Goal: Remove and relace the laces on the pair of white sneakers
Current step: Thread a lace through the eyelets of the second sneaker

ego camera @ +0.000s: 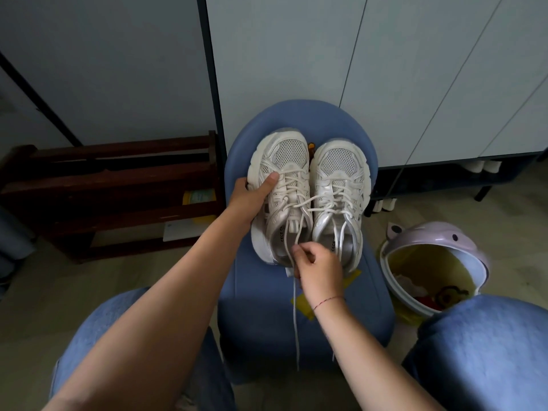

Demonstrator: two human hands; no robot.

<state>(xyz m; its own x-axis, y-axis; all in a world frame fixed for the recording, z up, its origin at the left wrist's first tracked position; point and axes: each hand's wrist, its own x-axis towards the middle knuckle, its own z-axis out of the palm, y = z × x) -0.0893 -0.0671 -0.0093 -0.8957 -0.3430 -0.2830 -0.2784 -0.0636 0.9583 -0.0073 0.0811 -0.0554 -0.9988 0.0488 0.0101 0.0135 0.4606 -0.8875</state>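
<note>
- Two white shoes stand side by side on the seat of a blue stool (258, 307), toes pointing away from the person, inner sides touching or nearly so
- The left hand (252, 197) grips the left shoe (284, 173) from its outer side: thumb laid over the upper beside the lowest lace rows, fingers curled under the sole edge and out of sight
- The right hand (317, 268) hovers over the heel end of the pair, thumb and forefinger pinched on a lace (295, 321) of the left shoe
- From the pinch, strands run up to the top eyelets of the left shoe; one loose end hangs past the front of the stool, between the knees
- The left shoe is laced along its length, with the bow undone
- The right shoe (341, 173) is laced too; its loose ends fall into its opening, and one strand crosses between the two shoes
- A thin red bracelet (327, 301) circles the right wrist
- Yellow paper (302, 304) lies on the stool under the right wrist
- Jeans (489, 336) cover both knees, either side of the stool
- A lilac bin (430, 235) with rubbish inside sits on the floor to the right
- A dark wooden rack (118, 185) stands to the left, pale doors (296, 54) behind the stool
</note>
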